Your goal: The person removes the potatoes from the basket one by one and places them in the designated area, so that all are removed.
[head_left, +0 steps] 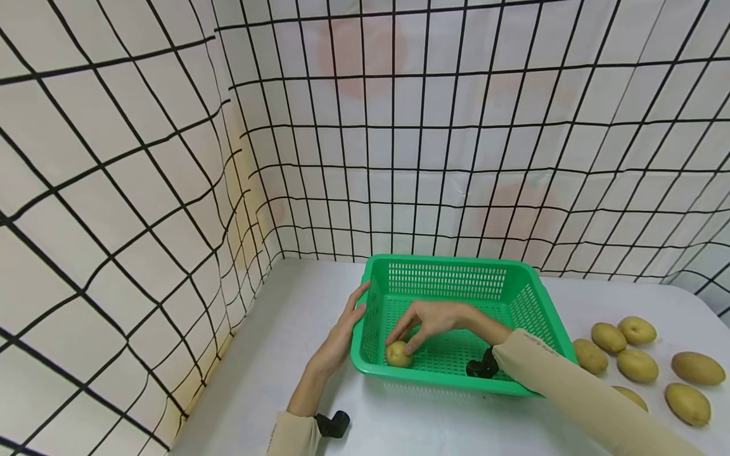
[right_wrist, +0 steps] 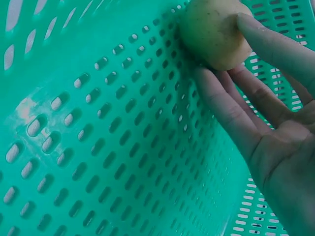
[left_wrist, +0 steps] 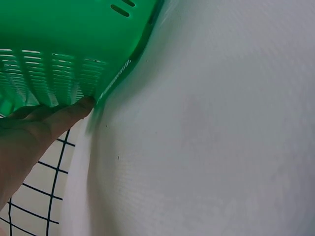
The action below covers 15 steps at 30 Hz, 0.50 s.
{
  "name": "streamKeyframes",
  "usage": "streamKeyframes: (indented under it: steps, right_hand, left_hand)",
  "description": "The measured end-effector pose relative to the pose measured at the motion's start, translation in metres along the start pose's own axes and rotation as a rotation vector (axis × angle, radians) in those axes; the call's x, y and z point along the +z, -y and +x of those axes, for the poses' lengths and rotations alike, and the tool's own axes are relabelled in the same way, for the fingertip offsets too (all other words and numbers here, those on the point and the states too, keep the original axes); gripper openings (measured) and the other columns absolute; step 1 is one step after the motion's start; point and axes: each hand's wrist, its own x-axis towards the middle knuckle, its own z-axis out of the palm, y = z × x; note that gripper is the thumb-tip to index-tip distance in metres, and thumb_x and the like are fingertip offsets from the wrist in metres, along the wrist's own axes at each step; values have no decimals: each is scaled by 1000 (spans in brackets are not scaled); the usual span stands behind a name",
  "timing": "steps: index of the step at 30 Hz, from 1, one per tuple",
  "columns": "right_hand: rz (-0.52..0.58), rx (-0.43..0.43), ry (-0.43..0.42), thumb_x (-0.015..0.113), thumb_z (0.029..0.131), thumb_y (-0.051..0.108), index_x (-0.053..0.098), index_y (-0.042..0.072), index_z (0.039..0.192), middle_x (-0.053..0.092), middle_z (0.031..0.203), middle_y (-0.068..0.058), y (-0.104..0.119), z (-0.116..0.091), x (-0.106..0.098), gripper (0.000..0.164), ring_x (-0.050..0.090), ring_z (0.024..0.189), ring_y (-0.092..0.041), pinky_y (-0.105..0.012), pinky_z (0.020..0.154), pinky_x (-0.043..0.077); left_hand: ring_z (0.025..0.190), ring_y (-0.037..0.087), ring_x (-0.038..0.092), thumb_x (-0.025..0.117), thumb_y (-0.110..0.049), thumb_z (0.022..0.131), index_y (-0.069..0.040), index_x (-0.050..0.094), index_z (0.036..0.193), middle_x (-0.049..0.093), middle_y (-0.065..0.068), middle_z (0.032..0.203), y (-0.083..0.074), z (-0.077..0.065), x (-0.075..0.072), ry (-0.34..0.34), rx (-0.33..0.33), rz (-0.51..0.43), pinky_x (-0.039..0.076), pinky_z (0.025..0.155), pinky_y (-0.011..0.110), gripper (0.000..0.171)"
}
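Note:
A green plastic basket (head_left: pixel 441 375) with slotted walls stands on the white table. Inside it, at the near left corner, my right hand (head_left: pixel 436 318) pinches a yellow-brown potato (head_left: pixel 398 354) between thumb and fingers. The right wrist view shows that potato (right_wrist: pixel 215 33) close to the perforated basket wall, with the fingertips of the right hand (right_wrist: pixel 275 113) around it. My left hand (head_left: pixel 338 335) rests against the basket's left side near the rim. Fairly straight fingers of the left hand (left_wrist: pixel 42 125) touch the outer wall in the left wrist view.
Several loose potatoes (head_left: pixel 637 365) lie on the table (head_left: pixel 251 380) to the right of the basket. A black wire grid (head_left: pixel 393 126) stands behind and to the left, backed by white sheeting. Small black devices (head_left: pixel 333 424) are strapped at both wrists.

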Motion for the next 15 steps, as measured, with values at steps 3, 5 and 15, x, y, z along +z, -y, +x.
streamKeyframes:
  steps: [3,5,15]
  right_hand:
    - [6,-3,11,77,93,9,73,9,129,72,132,-7,1,3,1,36,69,123,-19,-26,98,57]
    - [11,-8,19,77,93,9,74,8,129,72,132,-8,1,4,2,36,69,122,-20,-26,98,57]
    - [24,-13,19,78,92,8,75,9,126,74,130,-6,1,5,1,34,70,119,-16,-28,97,58]
  left_hand:
    - [162,30,3,27,-48,113,-45,15,162,4,-2,174,0,-1,0,0,-5,4,9,126,68,51]
    - [162,31,3,27,-48,113,-45,15,162,4,-2,175,0,-1,0,1,-10,5,9,126,67,51]
    - [162,33,3,26,-47,113,-44,14,163,3,0,175,-2,0,0,3,-1,15,8,126,68,52]
